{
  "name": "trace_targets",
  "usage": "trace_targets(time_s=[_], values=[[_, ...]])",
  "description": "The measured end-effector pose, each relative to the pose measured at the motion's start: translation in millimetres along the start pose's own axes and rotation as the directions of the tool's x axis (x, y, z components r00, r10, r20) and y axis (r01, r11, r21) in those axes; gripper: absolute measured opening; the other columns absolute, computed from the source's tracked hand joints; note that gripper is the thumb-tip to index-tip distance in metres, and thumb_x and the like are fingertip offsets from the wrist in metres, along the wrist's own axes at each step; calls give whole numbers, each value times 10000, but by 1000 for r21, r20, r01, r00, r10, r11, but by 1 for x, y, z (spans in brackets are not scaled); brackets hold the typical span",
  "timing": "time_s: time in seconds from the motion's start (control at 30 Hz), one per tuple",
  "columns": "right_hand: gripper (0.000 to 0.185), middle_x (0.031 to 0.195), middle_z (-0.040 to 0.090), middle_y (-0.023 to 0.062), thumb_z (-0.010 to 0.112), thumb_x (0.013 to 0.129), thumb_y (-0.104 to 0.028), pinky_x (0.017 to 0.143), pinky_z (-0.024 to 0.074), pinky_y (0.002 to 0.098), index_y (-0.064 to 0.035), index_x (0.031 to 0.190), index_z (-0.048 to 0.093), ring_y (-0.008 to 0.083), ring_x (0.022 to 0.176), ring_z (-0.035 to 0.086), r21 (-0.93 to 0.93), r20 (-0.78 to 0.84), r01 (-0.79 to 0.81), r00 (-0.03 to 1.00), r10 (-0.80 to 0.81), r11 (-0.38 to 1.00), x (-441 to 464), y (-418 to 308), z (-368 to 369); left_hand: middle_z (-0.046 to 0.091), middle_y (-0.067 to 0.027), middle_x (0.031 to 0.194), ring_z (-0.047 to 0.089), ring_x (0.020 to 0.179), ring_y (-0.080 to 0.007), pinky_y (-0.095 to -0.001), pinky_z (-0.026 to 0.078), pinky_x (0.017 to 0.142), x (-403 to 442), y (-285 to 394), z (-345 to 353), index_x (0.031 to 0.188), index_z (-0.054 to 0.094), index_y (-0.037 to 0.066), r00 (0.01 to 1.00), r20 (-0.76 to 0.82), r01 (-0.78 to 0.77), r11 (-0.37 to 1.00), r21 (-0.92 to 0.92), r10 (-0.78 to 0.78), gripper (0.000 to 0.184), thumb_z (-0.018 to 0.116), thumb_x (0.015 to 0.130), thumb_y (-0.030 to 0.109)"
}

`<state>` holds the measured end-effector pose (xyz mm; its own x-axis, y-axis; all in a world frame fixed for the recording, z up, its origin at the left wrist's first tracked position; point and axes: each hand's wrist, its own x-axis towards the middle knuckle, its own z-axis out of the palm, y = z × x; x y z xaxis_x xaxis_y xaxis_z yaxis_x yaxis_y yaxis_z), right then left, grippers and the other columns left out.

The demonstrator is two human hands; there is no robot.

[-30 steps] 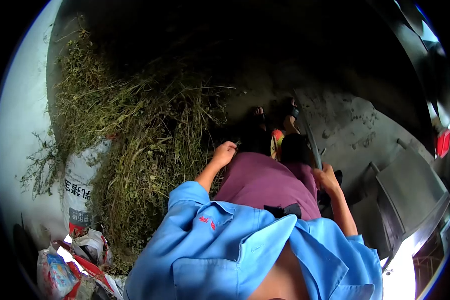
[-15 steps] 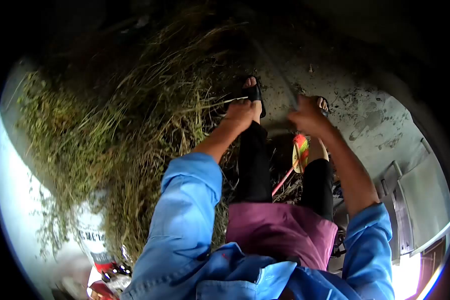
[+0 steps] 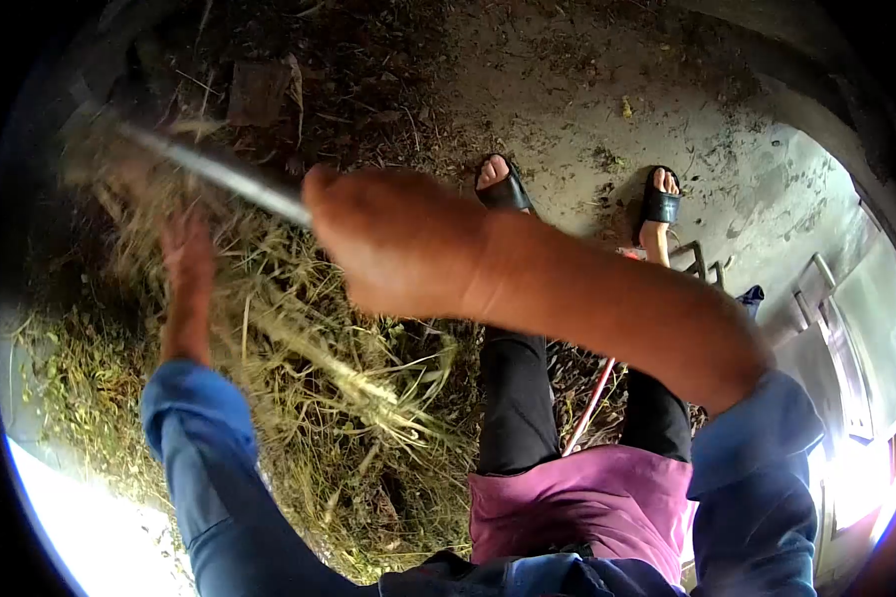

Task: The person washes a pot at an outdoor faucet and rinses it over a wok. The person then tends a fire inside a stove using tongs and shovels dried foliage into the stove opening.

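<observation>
My right hand [image 3: 398,239] is closed around a long thin metal tool [image 3: 224,179], blurred by motion, which points up and left over the plants. Its kind is unclear. My left hand [image 3: 186,249] reaches into the upper left of a heap of dry grass and weeds [image 3: 348,398]. Its fingers look stretched out against the stalks, though partly smeared. A loose bunch of pale cut stems [image 3: 358,383] lies across the heap, below my right hand.
My feet in black sandals [image 3: 660,207] stand on a dirty concrete floor [image 3: 587,119] strewn with plant bits. A pinkish stick [image 3: 589,403] lies between my legs. Metal panels [image 3: 851,328] stand at the right. A flat brown piece [image 3: 259,93] lies beyond the heap.
My left hand has moved from beside my left foot out to the left over the heap. My right hand has swung left across my body with the metal tool. The view has shifted.
</observation>
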<state>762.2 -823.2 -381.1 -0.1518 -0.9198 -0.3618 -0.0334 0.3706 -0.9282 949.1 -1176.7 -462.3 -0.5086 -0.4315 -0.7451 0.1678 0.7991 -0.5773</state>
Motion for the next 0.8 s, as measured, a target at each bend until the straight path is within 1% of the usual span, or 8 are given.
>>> trace_targets(time_s=[0.1,0.2,0.33,0.47,0.6,0.67,0.77,0.8], values=[[239,602,453,81,453,771,-27,360,429,243,137,929,380,146,453,465,91,56,131,989,-136,987,22,-25,21,-46,-54,1379,-37,1261,-288,-470,63,1011,-58,-59,-33,1321,-8,218,904,417,-156,836,526,-94,738,481,782,95],[234,618,468,86,433,821,-107,399,452,239,106,913,407,144,487,476,6,125,251,960,-250,968,52,-54,19,-28,-74,1377,-42,1262,-276,-488,56,999,-52,-108,18,1314,54,190,890,439,35,979,201,-122,729,497,757,352],[240,672,492,92,413,841,-161,423,462,232,57,933,454,112,492,463,173,-7,-60,998,63,983,101,-38,21,134,-85,1361,105,1254,-261,-424,121,1014,-14,-114,11,1299,208,139,899,438,106,978,-181,-17,760,425,729,592],[283,660,538,118,493,753,-99,435,475,317,34,1002,507,188,553,547,-286,-111,-248,968,225,926,83,21,0,143,-72,1359,123,1248,-275,-438,151,1008,9,-47,-10,1295,216,156,926,376,203,884,-420,-34,694,487,752,492],[226,559,476,68,500,760,-109,361,400,301,-50,969,436,162,444,479,-109,-378,-413,858,347,904,-27,94,15,96,-53,1369,135,1243,-286,-456,209,990,27,-39,33,1292,220,171,945,328,167,835,-524,16,634,528,776,375],[264,617,531,125,516,733,-128,467,437,363,-69,975,426,265,538,560,-156,-503,-482,790,351,862,-96,101,16,306,-104,1289,308,1166,-310,-436,316,922,23,-48,41,1288,233,181,961,275,179,723,-668,16,621,522,776,383],[312,607,500,145,564,706,-145,508,410,355,-27,968,444,281,560,550,67,-347,-672,678,649,738,-176,66,32,517,-160,1052,477,994,-326,-410,395,826,7,-48,-4,1280,248,184,891,454,292,763,-577,3,618,542,761,344],[312,606,488,143,575,702,-152,512,404,347,-15,952,448,268,547,533,143,-216,-745,619,755,652,-190,48,33,553,-141,936,521,808,-287,-399,424,739,11,-51,20,1285,244,195,967,250,97,820,-564,57,608,536,771,339]])
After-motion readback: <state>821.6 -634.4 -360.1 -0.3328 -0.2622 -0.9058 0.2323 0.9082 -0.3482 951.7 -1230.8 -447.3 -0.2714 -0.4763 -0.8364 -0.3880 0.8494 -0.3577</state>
